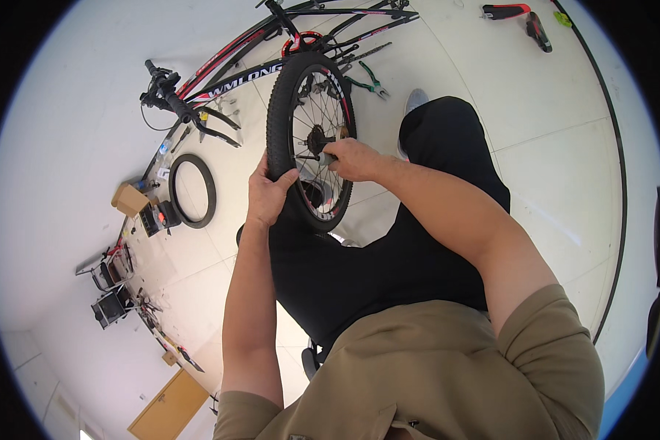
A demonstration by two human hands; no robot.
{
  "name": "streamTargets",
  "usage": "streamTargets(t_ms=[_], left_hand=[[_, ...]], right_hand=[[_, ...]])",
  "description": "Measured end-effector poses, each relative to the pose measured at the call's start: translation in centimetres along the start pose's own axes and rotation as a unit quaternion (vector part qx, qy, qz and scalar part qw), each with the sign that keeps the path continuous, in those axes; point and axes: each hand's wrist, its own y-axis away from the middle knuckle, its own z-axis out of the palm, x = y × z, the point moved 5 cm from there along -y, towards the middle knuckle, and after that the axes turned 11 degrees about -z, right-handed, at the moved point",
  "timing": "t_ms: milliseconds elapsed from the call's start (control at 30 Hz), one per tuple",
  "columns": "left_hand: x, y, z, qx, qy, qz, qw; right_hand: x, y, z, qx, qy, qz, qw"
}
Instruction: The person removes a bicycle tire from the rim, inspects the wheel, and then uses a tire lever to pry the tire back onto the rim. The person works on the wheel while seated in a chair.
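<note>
- Black-and-red bicycle frame (235,79) with its handlebar (170,95) lies beyond the wheel.
- Knobbly-tyred bicycle wheel (280,132) stands tilted between both hands, just in front of the lap.
- Loose black tyre (174,192) lies on the floor to the left.
- Right arm bends at the elbow, forearm angled inward; the right hand (353,159) curls beside the hub, but fingertips are hidden, so I cannot tell what they pinch.
- Left arm reaches nearly straight; the left hand (270,196) clasps the tyre, thumb on the sidewall.
- Open cardboard box (130,200), contents unseen.
- Black sprocket cassette (316,139) at the wheel's centre.
</note>
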Motion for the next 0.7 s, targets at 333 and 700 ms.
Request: streamTargets(t_ms=[333, 700], left_hand=[[0.0, -0.6, -0.4, 0.094, -0.062, 0.073, 0.991], [-1.1, 0.7, 0.5, 0.303, -0.057, 0.187, 0.933]], right_hand=[[-1.4, -0.2, -1.3, 0.018, -0.023, -0.004, 1.000], [-4.6, 1.7, -4.5, 0.079, -0.016, 0.076, 0.994]])
